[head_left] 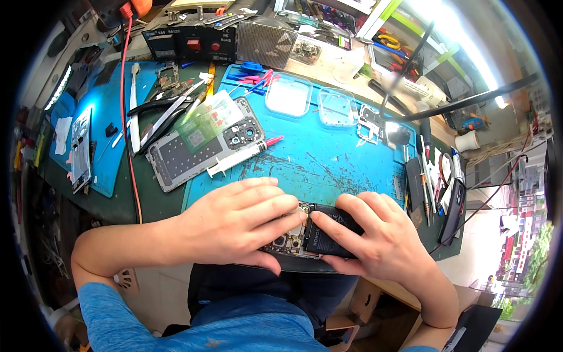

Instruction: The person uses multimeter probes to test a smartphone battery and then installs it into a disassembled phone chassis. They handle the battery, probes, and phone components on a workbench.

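An opened smartphone [296, 239] lies at the near edge of the blue work mat, its camera modules and circuit board exposed. A black battery [324, 234] fills its right part. Across the phone's left end stretches my left hand [240, 220], fingers extended and thumb apart, the index fingertip touching the board beside the battery. My right hand [378, 234] grips the phone's right side, with the thumb at the near edge and the fingers over the battery. Its index fingertip rests at the battery's left border, close to my left fingertip. My hands hide both ends of the phone.
Beyond my left hand lie a phone back cover [190, 155] and a syringe [237, 161]. Two clear plastic trays [289, 97] and a metal phone frame [370, 124] sit farther back on the mat [316, 158]. A black cable [469, 101] arches overhead on the right.
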Motion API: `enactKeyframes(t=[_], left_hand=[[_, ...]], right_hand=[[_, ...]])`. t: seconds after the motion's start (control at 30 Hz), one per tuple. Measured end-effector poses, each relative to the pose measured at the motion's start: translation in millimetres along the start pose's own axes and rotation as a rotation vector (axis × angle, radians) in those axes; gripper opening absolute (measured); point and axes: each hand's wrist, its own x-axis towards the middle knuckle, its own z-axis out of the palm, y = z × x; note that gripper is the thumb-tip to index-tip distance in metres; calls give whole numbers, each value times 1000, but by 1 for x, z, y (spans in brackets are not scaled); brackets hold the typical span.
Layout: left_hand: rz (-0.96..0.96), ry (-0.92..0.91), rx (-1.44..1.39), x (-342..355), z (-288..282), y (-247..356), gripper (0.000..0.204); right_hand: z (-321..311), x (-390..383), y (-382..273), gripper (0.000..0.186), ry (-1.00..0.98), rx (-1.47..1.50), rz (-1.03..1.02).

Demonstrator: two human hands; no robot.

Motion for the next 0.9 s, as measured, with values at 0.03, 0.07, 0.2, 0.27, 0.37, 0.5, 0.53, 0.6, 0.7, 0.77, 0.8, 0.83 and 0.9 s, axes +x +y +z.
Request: enactKeyframes(t=[0.03,0.07,0.2,0.27,0.37,0.5,0.53,0.6,0.7,0.77,0.8,0.83,0.9], left_hand=[[-35,69,-51,1,-2,-1,64],[-70,138,-101,1,-4,-3,58],[-409,186,-552,13,-21,12,31],[-616,93,-830,24,-28,23,20],[-761,-27,-1079,26,-20,27,23],[-783,-26,-1039,30,-25,34,21],[-749,-14,-982,29,-25,35,20],[-684,9,-873,29,-22,36,18],[-618,34,-751,31,-17,36,17],[-610,43,-713,34,-17,38,16],[-606,45,-716,36,-17,39,16],[-602,47,-719,37,-17,39,16],[-604,53,-719,42,-19,42,17]], right_hand=[[-1,-1,-1,59,13,-21,1],[-2,-3,-1,58,62,-41,-1],[-6,-12,-10,52,216,-175,-26],[-7,-13,-16,50,240,-248,-47],[-9,-14,-28,48,261,-298,-56],[-12,-15,-33,49,243,-355,-110],[-14,-15,-36,49,234,-373,-125],[-18,-14,-42,49,209,-407,-125],[-24,-10,-52,46,164,-470,-121],[-28,-8,-56,41,145,-520,-132],[-30,-7,-57,39,137,-549,-142],[-31,-7,-58,36,130,-577,-152],[-35,-6,-61,33,110,-613,-146]])
